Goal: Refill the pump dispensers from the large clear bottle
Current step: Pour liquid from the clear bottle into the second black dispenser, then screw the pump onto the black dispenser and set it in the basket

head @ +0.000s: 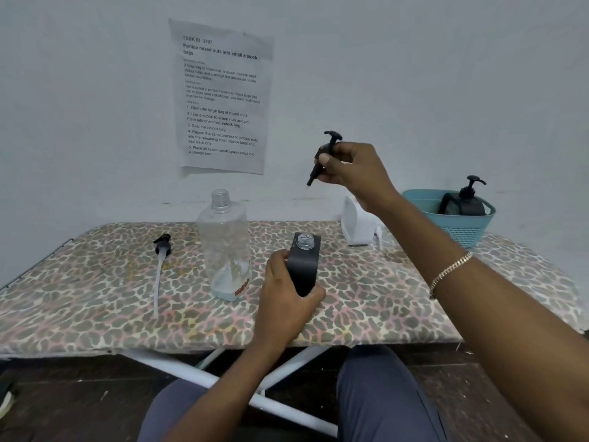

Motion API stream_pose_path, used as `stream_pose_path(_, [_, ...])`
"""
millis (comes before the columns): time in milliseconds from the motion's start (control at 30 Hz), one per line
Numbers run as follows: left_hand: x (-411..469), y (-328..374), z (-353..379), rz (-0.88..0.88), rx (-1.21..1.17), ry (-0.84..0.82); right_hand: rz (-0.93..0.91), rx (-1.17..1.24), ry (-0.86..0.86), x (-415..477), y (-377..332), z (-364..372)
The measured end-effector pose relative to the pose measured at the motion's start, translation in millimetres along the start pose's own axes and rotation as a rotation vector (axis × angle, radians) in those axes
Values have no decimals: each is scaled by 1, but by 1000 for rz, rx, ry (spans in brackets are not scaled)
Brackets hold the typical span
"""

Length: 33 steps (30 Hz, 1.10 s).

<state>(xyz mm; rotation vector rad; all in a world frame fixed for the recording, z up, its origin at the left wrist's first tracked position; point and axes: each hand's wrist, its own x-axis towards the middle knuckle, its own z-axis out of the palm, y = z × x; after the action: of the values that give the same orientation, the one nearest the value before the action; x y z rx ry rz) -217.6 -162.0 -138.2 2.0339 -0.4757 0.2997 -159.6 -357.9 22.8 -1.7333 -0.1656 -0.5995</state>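
The left hand [287, 291] has its grip clamped round the matte black rectangular dispenser bottle [306, 269], which stands upright towards the front of the leopard-print cloth-covered bench [95, 298]. The bottle's clear, ribbed screw neck is uncapped. High above and a little right of it, the right hand [350, 173] has its grip pinched tight on the black plastic pump head [328, 151], nozzle on top and thin stem slanting down and left in open air, well clear of that neck. Just left of the black bottle stands the large clear plastic bottle [224, 247], smooth-walled and see-through. Its threaded mouth is open, and only a shallow pale pool sits at its base. Further left, a second black pump with a long translucent tube [161, 266] lies flat on the cloth. At the back right sits a teal plastic basket [459, 224] with a latticed lower wall, holding a dark rounded pump dispenser [468, 199] with its pump fitted. A white moulded plastic object [357, 224] stands beside it, partly hidden by the forearm. A gold-coloured chain bracelet [449, 272] rings the right wrist.
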Motion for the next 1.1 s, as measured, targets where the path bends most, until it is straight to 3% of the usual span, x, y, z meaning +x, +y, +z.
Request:
stream_pose_path(300, [-3,4,-7,-9,-72,-28,-95,-169,-86,-40,-34,-12])
stream_pose_path(867, [-1,0,-7,42,-80,-1,13,-404,-293,-66,-4,5])
stream_pose_path(1100, [-1,0,-7,57,-98,-7,33,-379,-282,-75,4,5])
